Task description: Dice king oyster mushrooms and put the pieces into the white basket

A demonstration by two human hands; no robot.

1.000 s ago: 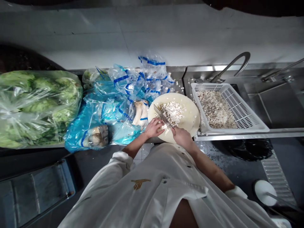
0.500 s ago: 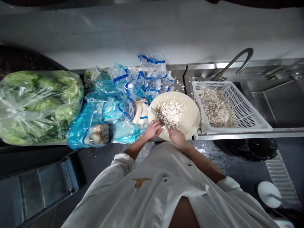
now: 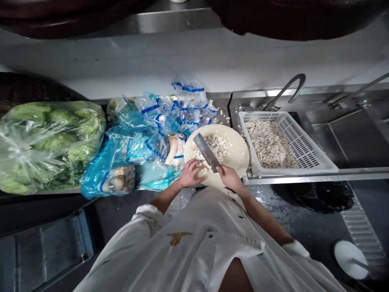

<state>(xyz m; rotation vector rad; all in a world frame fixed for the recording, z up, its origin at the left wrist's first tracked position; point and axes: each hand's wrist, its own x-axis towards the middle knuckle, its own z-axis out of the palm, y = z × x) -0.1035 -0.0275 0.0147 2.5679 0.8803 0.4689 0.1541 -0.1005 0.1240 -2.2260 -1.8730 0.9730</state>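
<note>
A cleaver (image 3: pixel 207 153) is gripped by its handle in my right hand (image 3: pixel 230 177), over the near side of a round cutting board (image 3: pixel 240 156). Its broad blade tilts flat, pointing away and to the left, and covers part of the diced mushroom (image 3: pixel 219 145) on the board. At the board's near left edge, my left hand (image 3: pixel 190 174) lies with fingers apart, beside a few diced pieces and left of the blade. Whole king oyster mushrooms (image 3: pixel 175 150) rest against the board's left side.
To the right, a white slotted basket (image 3: pixel 313 150) of diced mushroom sits by the faucet (image 3: pixel 299 87) and sink (image 3: pixel 358 134). Crumpled blue-striped plastic bags (image 3: pixel 136 142) and a big bag of lettuce (image 3: pixel 51 146) fill the left. A black-lined bin (image 3: pixel 323 196) stands below.
The cleaver has turned from edge-on to showing its broad side. My left hand has opened away from the blade. The camera view has tilted up and shifted slightly.
</note>
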